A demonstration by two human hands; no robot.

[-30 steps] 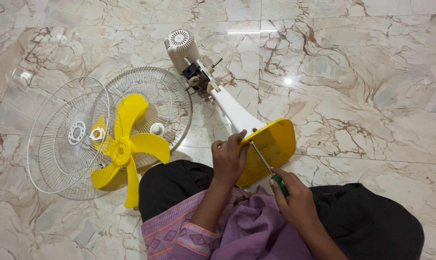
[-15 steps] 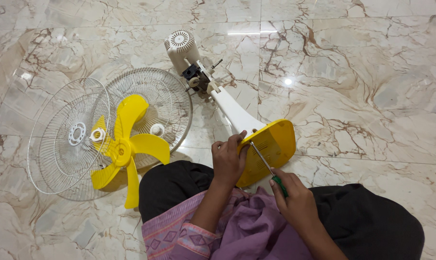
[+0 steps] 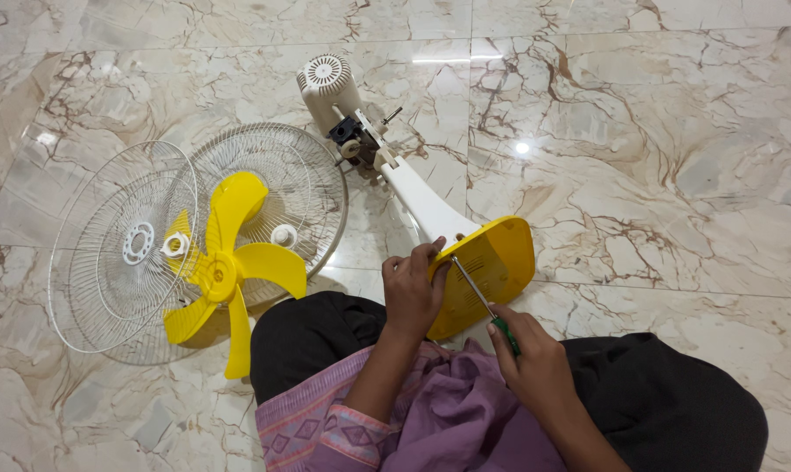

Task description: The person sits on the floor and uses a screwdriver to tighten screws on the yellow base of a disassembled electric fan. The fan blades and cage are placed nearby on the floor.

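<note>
On the marble floor (image 3: 640, 175), we judge unscrewing the fan's yellow base (image 3: 492, 262) is in hand: our left hand (image 3: 410, 293) grips its edge, our right hand (image 3: 535, 363) clamps the screwdriver (image 3: 478, 293) against it, needing steady turning pressure.

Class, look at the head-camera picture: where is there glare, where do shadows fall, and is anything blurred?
Head view: ceiling lights glare off the marble floor as a bright streak above the yellow fan base and a spot to its right; soft shadow lies under the yellow blade; left hand, right hand and screwdriver look sharp.
</note>
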